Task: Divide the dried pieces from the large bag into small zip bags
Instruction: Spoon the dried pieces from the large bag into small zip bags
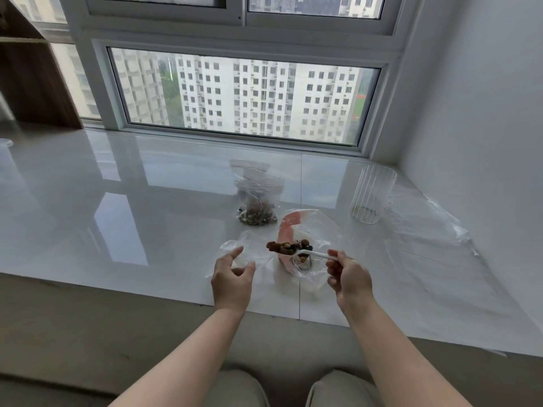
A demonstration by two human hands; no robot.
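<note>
My right hand (348, 277) grips the handle of a white plastic spoon (311, 254) heaped with dark dried pieces (286, 247), held above the large clear bag with a red stripe (289, 227). My left hand (232, 279) hovers with relaxed fingers over a small clear zip bag (235, 248) lying on the sill; whether it touches the bag I cannot tell. Farther back, a filled small zip bag (257, 201) holds a heap of dried pieces at its bottom.
A ribbed clear glass (371, 193) stands at the right on the glossy white windowsill (117, 201). Crumpled clear plastic sheeting (426, 227) lies beyond it, near the right wall. The window is directly behind. My knees are below the sill's front edge.
</note>
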